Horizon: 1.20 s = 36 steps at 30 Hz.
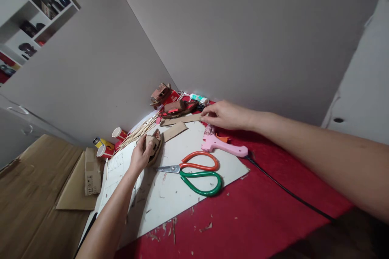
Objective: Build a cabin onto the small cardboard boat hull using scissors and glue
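Observation:
My left hand (pixel 142 153) is closed around a small cardboard boat (pixel 156 149), holding it over the left part of the white board (pixel 170 202). My right hand (pixel 221 115) reaches to the back of the board, its bent fingers at the right end of a long cardboard strip (pixel 179 119). A shorter cardboard piece (pixel 175 131) lies just in front of that strip. Below my right hand rests a pink glue gun (pixel 223 145) with an orange trigger and black cord. Scissors (pixel 194 172) with one orange and one green handle lie partly spread between my hands.
Wooden sticks (pixel 136 129), red paper cups (pixel 118 133) and a yellow can (pixel 101 142) stand or lie at the left back. Brown model boats (pixel 179 107) and a white-green tube (pixel 199 98) sit by the wall. Cardboard sheets (pixel 33 194) fill the left; scraps litter the red cloth (pixel 209 226).

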Tool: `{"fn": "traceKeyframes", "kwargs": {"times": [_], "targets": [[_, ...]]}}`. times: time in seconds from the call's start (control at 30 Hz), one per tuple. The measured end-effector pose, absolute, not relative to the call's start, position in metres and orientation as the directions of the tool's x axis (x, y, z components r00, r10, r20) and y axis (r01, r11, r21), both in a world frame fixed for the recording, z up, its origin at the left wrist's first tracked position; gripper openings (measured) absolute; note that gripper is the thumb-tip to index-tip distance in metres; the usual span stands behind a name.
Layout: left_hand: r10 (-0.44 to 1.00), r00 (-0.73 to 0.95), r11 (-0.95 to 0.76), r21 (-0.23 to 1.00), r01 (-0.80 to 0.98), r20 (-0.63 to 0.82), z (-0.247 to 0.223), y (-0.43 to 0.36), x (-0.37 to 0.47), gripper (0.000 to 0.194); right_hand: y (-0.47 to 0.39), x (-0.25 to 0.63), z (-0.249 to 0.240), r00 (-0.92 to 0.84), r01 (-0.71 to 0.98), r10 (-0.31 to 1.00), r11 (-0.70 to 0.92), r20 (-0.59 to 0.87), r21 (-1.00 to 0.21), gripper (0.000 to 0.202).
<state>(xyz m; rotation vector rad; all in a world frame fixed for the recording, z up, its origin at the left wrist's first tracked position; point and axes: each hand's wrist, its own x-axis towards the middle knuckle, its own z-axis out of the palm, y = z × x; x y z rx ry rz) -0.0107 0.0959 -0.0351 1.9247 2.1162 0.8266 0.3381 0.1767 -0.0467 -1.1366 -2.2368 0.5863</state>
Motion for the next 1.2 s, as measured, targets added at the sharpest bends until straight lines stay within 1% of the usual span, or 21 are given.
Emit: {"fn": "traceKeyframes", "kwargs": {"times": [0.1, 0.2, 0.3, 0.47, 0.6, 0.77, 0.87, 0.93, 1.0, 1.07, 1.13, 1.2], "targets": [[0.969, -0.154, 0.020, 0.560, 0.828, 0.194, -0.029, 0.093, -0.013, 0.070, 0.176, 0.339, -0.046, -0.492, 0.582, 0.823, 0.554, 0.284, -0.596, 0.028], [0.979, -0.161, 0.049, 0.616, 0.786, 0.127, -0.024, 0.089, -0.019, 0.083, 0.174, 0.340, -0.044, -0.491, 0.582, 0.823, 0.554, 0.285, -0.596, 0.028], [0.983, -0.161, 0.071, 0.638, 0.767, 0.085, -0.022, 0.085, -0.023, 0.091, 0.173, 0.340, -0.042, -0.487, 0.584, 0.825, 0.551, 0.286, -0.596, 0.028], [0.977, -0.200, 0.103, 0.649, 0.754, 0.077, -0.026, 0.083, -0.022, 0.088, 0.173, 0.339, -0.042, -0.490, 0.581, 0.823, 0.554, 0.287, -0.596, 0.028], [0.971, -0.224, 0.110, 0.686, 0.719, 0.078, -0.022, 0.081, -0.017, 0.085, 0.173, 0.339, -0.043, -0.488, 0.573, 0.824, 0.552, 0.290, -0.606, 0.028], [0.969, -0.229, 0.096, 0.720, 0.687, 0.089, -0.009, 0.074, -0.006, 0.080, 0.171, 0.340, -0.040, -0.464, 0.529, 0.832, 0.535, 0.304, -0.659, 0.022], [0.968, -0.216, 0.053, 0.738, 0.673, 0.127, -0.003, 0.070, 0.002, 0.078, 0.168, 0.339, -0.038, -0.451, 0.461, 0.844, 0.499, 0.291, -0.734, 0.019], [0.971, -0.187, 0.014, 0.750, 0.661, 0.147, 0.001, 0.066, 0.010, 0.076, 0.163, 0.337, -0.035, -0.454, 0.389, 0.850, 0.458, 0.266, -0.799, 0.021], [0.978, -0.139, -0.030, 0.759, 0.650, 0.157, 0.007, 0.060, 0.022, 0.074, 0.158, 0.335, -0.031, -0.472, 0.307, 0.850, 0.408, 0.235, -0.860, 0.027], [0.982, -0.086, -0.074, 0.762, 0.643, 0.168, 0.014, 0.053, 0.036, 0.072, 0.151, 0.333, -0.026, -0.500, 0.235, 0.841, 0.360, 0.205, -0.903, 0.037], [0.982, -0.011, -0.136, 0.753, 0.644, 0.187, 0.022, 0.045, 0.052, 0.066, 0.144, 0.333, -0.020, -0.541, 0.131, 0.826, 0.268, 0.157, -0.955, 0.048], [0.967, 0.112, -0.244, 0.701, 0.670, 0.230, 0.028, 0.040, 0.068, 0.058, 0.139, 0.332, -0.016, -0.593, 0.007, 0.797, 0.143, 0.111, -0.990, 0.053]]}}
